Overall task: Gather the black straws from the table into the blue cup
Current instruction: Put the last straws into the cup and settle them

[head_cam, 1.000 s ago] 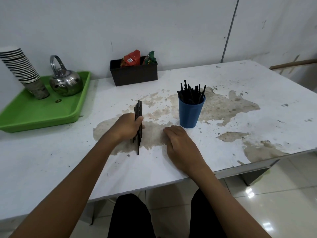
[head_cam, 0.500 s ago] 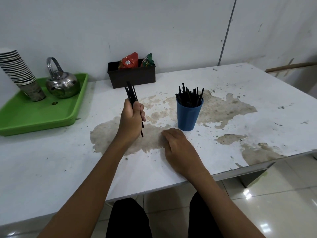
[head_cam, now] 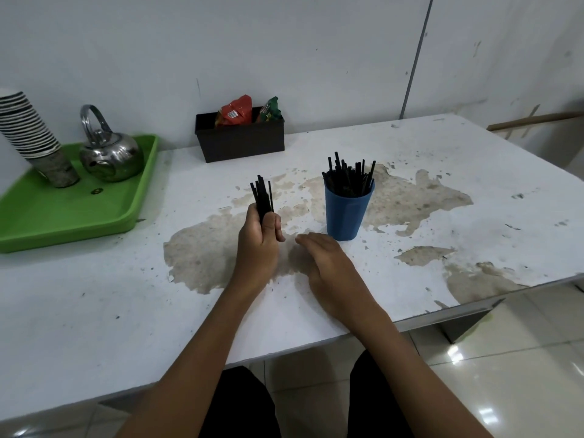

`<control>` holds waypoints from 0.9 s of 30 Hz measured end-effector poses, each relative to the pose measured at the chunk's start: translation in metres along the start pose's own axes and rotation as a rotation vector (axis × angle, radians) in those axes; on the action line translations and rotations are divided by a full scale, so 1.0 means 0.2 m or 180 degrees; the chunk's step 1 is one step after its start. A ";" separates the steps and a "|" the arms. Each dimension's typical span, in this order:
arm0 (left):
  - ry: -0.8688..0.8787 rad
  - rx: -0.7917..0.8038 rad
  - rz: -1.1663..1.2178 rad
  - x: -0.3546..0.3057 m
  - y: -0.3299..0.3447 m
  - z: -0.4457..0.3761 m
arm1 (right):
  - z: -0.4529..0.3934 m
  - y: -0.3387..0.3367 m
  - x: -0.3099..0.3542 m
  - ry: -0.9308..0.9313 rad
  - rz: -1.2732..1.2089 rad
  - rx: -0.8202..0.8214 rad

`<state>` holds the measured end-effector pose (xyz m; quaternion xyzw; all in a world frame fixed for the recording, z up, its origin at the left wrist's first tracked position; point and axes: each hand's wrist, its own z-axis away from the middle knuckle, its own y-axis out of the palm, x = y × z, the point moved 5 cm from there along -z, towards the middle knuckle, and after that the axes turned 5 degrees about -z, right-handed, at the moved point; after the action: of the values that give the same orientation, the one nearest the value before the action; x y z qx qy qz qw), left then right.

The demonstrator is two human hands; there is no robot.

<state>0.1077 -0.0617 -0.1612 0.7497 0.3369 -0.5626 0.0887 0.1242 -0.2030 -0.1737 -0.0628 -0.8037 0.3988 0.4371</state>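
My left hand (head_cam: 259, 240) is closed around a bundle of several black straws (head_cam: 262, 195), held upright with their tops sticking up above my fingers. The blue cup (head_cam: 347, 213) stands to the right of that hand on the worn white table (head_cam: 94, 311). Many black straws (head_cam: 349, 177) stand inside the cup and poke above its rim. My right hand (head_cam: 328, 263) rests flat on the table just in front of the cup, fingers together, holding nothing. No loose straws show on the tabletop.
A green tray (head_cam: 63, 216) at the far left carries a steel kettle (head_cam: 110, 153) and a stack of paper cups (head_cam: 31, 134). A black box (head_cam: 240, 140) with snack packets stands against the wall. The table's front edge runs just below my forearms.
My left hand lifted the straw bundle off the table, tilted it, then brought it upright. My right hand stayed on the table in front of the cup.
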 end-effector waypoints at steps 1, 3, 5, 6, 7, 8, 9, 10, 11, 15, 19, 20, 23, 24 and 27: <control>-0.0042 0.0032 0.0004 0.01 0.00 0.00 | -0.01 -0.01 0.00 0.0017 -0.0182 -0.0024; -0.0119 0.0101 0.0014 0.02 0.01 0.00 | -0.02 -0.03 0.02 0.0009 -0.0470 -0.0108; -0.0162 0.0189 -0.0044 0.04 0.01 0.00 | -0.03 -0.06 0.05 -0.0069 -0.0612 -0.0167; -0.0173 0.0246 -0.0101 0.05 0.01 0.00 | -0.04 -0.08 0.07 -0.0108 -0.0671 -0.0180; -0.0174 0.0304 -0.0161 0.05 0.01 0.00 | -0.06 -0.10 0.10 -0.0137 -0.0730 -0.0184; -0.0160 0.0353 -0.0208 0.05 0.01 0.01 | -0.09 -0.11 0.13 -0.0163 -0.0785 -0.0193; -0.0130 0.0387 -0.0238 0.05 0.02 0.01 | -0.12 -0.13 0.15 -0.0193 -0.0832 -0.0209; -0.0086 0.0407 -0.0264 0.04 0.02 0.01 | -0.15 -0.16 0.18 -0.0221 -0.0866 -0.0226; -0.0036 0.0420 -0.0284 0.03 0.02 0.01 | -0.19 -0.18 0.21 -0.0246 -0.0891 -0.0233; -0.0039 0.0455 -0.0237 0.02 0.02 0.02 | -0.31 -0.22 0.26 -0.0203 -0.0868 -0.0189; -0.0002 0.0462 -0.0241 0.02 0.01 0.01 | -0.34 -0.19 0.22 -0.0014 -0.0822 -0.0003; -0.0004 0.0466 -0.0219 0.03 0.01 0.01 | -0.34 -0.17 0.21 0.0004 -0.0806 0.0064; -0.0082 0.0475 -0.0081 0.04 0.01 0.01 | -0.32 -0.16 0.20 -0.0032 -0.0733 0.0102; -0.0106 0.0473 -0.0039 0.04 0.02 0.01 | -0.32 -0.17 0.20 -0.0045 -0.0705 0.0083; -0.0132 0.0449 0.0044 0.04 0.02 0.01 | -0.35 -0.19 0.21 -0.0069 -0.0645 0.0021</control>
<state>0.1092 -0.0626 -0.1692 0.7446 0.2893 -0.5997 0.0465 0.1599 -0.1690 -0.0989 0.0246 -0.8093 0.3559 0.4667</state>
